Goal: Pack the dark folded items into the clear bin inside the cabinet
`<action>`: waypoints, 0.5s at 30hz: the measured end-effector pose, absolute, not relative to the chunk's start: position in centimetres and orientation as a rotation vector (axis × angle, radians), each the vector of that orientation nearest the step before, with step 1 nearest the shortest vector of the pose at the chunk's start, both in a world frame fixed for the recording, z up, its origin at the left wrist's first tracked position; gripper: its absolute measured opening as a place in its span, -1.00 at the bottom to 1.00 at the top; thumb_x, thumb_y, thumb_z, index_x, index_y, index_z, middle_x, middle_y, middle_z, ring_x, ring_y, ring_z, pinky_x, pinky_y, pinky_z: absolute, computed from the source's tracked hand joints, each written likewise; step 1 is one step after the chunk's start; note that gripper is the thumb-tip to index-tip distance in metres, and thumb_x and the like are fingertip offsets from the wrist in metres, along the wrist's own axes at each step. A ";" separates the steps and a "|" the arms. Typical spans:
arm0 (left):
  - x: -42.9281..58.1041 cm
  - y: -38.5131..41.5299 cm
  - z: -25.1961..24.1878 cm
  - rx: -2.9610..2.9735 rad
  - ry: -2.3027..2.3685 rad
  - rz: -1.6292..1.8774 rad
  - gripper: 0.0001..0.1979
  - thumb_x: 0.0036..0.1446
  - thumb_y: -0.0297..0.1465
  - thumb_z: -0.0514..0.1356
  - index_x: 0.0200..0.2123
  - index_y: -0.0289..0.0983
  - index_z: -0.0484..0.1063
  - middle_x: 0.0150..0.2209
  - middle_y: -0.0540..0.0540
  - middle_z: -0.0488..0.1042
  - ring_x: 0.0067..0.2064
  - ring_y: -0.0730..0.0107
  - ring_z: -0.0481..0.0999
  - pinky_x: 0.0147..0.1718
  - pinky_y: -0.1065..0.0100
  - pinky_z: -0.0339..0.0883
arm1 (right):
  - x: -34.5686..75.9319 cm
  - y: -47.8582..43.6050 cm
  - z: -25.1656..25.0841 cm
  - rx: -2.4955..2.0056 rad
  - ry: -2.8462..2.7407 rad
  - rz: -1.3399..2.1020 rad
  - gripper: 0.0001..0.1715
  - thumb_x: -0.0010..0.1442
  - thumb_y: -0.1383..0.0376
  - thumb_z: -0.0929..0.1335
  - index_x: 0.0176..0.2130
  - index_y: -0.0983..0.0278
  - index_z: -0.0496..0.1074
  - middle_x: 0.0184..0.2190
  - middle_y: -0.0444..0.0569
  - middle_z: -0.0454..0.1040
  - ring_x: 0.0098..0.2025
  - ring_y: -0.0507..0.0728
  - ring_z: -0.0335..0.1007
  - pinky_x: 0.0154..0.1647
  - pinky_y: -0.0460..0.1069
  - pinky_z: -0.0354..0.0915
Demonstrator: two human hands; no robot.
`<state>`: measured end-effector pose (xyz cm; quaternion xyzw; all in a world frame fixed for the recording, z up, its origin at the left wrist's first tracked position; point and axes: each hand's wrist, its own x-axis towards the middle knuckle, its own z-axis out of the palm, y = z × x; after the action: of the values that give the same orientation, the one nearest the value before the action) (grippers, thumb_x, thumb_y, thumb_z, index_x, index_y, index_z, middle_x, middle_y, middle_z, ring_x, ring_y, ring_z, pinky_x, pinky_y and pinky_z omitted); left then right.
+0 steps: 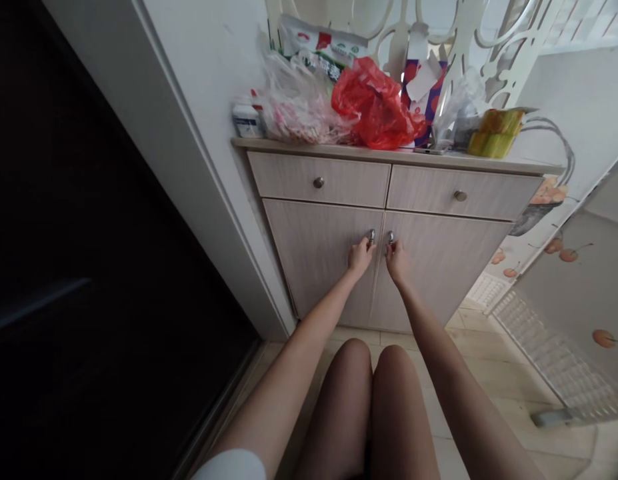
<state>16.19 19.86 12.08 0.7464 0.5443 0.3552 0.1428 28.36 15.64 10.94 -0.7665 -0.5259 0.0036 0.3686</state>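
Note:
A pale wood-grain cabinet (pixel 319 243) stands in front of me, its two lower doors and two drawers closed. My left hand (pixel 361 257) grips the metal handle (pixel 372 235) of the left door, fingers closed on its lower part. On the right door, my right hand (pixel 397 262) pinches the matching handle (pixel 391 237) in the same way. The two hands are a short gap apart, one on each side of the seam between the doors. My fingertips are partly hidden behind the hands.
On the cabinet top lie a red plastic bag (pixel 373 107), clear plastic bags, a white tub (pixel 247 120), a purple box (pixel 435 100) and a yellow package (pixel 496 132). A white wall edge and dark door (pixel 89 220) flank the left. A cherry-patterned panel (pixel 573 287) stands right.

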 end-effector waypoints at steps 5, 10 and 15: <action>16.5 20.0 11.4 2.172 1.601 1.033 -0.75 0.36 -0.30 0.12 -0.04 -0.30 0.49 -0.21 -0.26 0.61 -0.18 0.22 0.60 -0.22 0.36 0.28 | 28.6 16.4 10.1 -1.920 -1.332 0.012 -0.55 0.44 0.09 0.12 -0.02 0.30 0.41 -0.29 0.12 0.52 -0.26 0.22 0.48 -0.23 0.03 0.23; 16.7 19.8 11.3 2.170 1.625 1.027 -0.72 0.37 -0.28 0.10 -0.02 -0.32 0.48 -0.17 -0.28 0.61 -0.16 0.19 0.60 -0.22 0.35 0.27 | 28.5 16.6 9.8 -1.868 -1.298 0.014 -0.56 0.43 0.09 0.14 -0.04 0.30 0.42 -0.30 0.11 0.52 -0.27 0.21 0.46 -0.21 0.04 0.24; 16.7 20.0 12.1 2.127 1.552 1.011 -0.77 0.34 -0.34 0.13 -0.04 -0.30 0.47 -0.15 -0.26 0.61 -0.12 0.20 0.60 -0.15 0.34 0.30 | 28.5 16.1 11.0 -1.894 -1.298 0.120 -0.62 0.42 0.12 0.17 -0.03 0.31 0.40 -0.26 0.10 0.51 -0.23 0.17 0.45 -0.15 0.03 0.23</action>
<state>16.72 20.04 12.10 0.7444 0.5432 0.3538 0.1600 28.47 16.07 11.00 -0.7518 -0.5152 0.0476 0.4088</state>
